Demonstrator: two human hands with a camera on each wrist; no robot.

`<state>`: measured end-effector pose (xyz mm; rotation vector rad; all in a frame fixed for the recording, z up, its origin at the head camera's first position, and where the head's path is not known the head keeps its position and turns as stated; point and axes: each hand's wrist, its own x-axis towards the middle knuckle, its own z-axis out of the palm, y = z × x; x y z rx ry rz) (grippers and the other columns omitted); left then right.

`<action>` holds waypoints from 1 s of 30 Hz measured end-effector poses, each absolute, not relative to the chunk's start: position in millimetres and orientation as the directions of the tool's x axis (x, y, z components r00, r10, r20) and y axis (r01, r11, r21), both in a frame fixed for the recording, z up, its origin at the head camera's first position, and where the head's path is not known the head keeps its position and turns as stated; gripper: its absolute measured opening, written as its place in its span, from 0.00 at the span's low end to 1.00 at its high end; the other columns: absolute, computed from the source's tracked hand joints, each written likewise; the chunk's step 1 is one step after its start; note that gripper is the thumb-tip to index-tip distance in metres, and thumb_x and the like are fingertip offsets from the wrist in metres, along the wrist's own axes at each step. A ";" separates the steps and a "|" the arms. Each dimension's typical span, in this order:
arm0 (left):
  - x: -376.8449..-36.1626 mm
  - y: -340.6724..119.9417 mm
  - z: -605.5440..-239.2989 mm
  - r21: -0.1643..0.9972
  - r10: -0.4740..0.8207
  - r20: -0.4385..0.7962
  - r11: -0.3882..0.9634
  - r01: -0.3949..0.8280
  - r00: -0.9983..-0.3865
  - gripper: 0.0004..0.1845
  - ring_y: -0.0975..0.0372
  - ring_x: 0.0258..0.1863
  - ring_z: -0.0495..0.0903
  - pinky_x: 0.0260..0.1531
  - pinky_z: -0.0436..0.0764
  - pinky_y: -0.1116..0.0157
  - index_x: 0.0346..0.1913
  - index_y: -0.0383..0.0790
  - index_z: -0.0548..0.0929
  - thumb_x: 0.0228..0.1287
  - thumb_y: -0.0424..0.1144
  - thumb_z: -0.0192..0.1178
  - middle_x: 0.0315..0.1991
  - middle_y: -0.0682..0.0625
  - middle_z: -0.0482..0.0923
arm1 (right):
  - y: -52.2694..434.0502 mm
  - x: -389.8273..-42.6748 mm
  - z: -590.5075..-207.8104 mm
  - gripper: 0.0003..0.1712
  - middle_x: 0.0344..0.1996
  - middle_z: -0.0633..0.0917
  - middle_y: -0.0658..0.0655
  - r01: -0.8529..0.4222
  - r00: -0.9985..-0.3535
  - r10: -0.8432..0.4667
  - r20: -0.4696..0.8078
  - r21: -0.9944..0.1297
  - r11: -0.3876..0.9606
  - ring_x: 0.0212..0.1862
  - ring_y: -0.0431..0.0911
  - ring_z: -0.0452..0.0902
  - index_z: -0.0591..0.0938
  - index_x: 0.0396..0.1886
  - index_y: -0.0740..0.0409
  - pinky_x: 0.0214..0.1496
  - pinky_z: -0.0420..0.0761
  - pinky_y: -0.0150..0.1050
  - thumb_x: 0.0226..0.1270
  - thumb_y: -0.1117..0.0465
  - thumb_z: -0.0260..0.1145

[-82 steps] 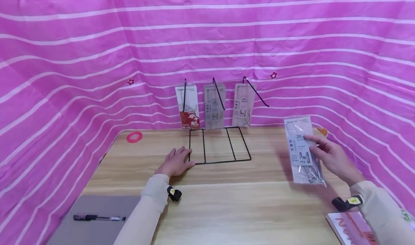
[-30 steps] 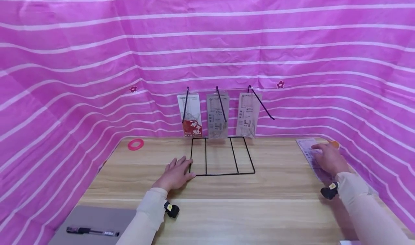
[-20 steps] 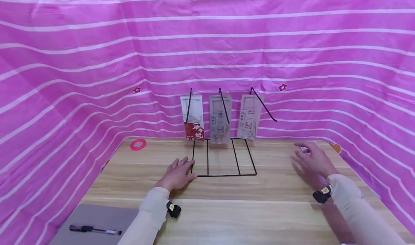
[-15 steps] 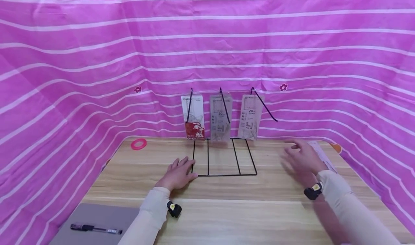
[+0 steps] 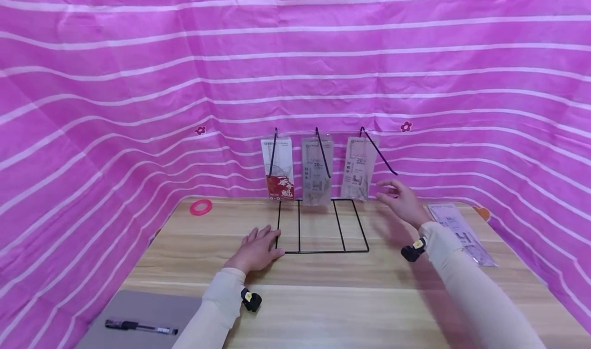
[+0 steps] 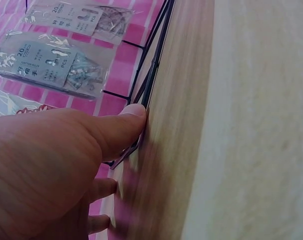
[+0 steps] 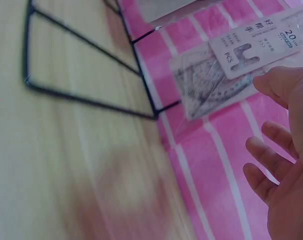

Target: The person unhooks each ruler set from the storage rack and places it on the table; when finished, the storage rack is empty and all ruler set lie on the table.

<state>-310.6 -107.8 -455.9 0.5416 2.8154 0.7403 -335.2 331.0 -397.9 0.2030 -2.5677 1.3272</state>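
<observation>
A black wire display rack (image 5: 323, 252) stands on the table, with three ruler-set packets on its hooks. The left packet (image 5: 280, 156) is white and red, the middle packet (image 5: 317, 195) greyish, the right packet (image 5: 360, 159) pale. My left hand (image 5: 256, 249) rests at the rack's front left corner, its thumb (image 6: 126, 120) against the base wire. Just right of the right packet, my right hand (image 5: 404, 202) holds nothing, its fingers loosely bent and apart. In the right wrist view its thumb appears close to that packet; contact is unclear. Another ruler-set packet (image 5: 461, 231) lies flat on the table.
A pink ring (image 5: 200, 207) lies at the back left of the table. A pen (image 5: 140, 327) sits on a grey flat panel (image 5: 152, 300) at front left. An orange object (image 5: 482, 213) is by the back right corner. Pink striped cloth (image 5: 295, 41) surrounds the table.
My right hand has laid a ruler-set packet on the table at the right, let go, and moved left to the packet on the right hook. The left hand has stayed on the rack.
</observation>
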 end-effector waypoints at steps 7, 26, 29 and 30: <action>-306.2 -101.8 -459.2 0.522 0.396 -0.085 0.799 0.297 -0.914 0.34 0.34 0.84 0.45 0.80 0.44 0.32 0.79 0.48 0.69 0.76 0.54 0.61 0.85 0.39 0.54 | 318.6 -347.9 -394.3 0.23 0.71 0.76 0.71 -0.240 -0.963 0.029 0.266 -0.906 0.348 0.67 0.53 0.77 0.73 0.66 0.71 0.56 0.81 0.23 0.77 0.66 0.65; -307.0 -103.7 -456.8 0.513 0.406 -0.064 0.797 0.319 -0.911 0.33 0.33 0.83 0.46 0.80 0.46 0.30 0.79 0.46 0.70 0.77 0.53 0.60 0.84 0.37 0.56 | 295.5 -354.3 -386.4 0.23 0.40 0.87 0.39 -0.319 -0.936 0.096 0.340 -0.929 0.185 0.45 0.33 0.83 0.76 0.67 0.70 0.51 0.85 0.26 0.76 0.67 0.66; -308.4 -106.3 -455.0 0.505 0.398 -0.060 0.803 0.316 -0.915 0.33 0.33 0.83 0.47 0.80 0.46 0.30 0.79 0.46 0.70 0.77 0.53 0.61 0.84 0.37 0.56 | 295.4 -351.4 -381.6 0.25 0.44 0.88 0.37 -0.344 -0.928 0.075 0.364 -0.917 0.201 0.48 0.31 0.83 0.75 0.71 0.67 0.51 0.85 0.24 0.77 0.68 0.64; -308.3 -106.5 -455.1 0.503 0.398 -0.061 0.804 0.316 -0.915 0.33 0.32 0.83 0.47 0.80 0.46 0.30 0.79 0.46 0.70 0.77 0.53 0.61 0.84 0.37 0.56 | 295.7 -349.7 -380.1 0.26 0.44 0.88 0.36 -0.347 -0.927 0.075 0.368 -0.915 0.205 0.47 0.31 0.83 0.75 0.72 0.66 0.51 0.84 0.24 0.77 0.69 0.64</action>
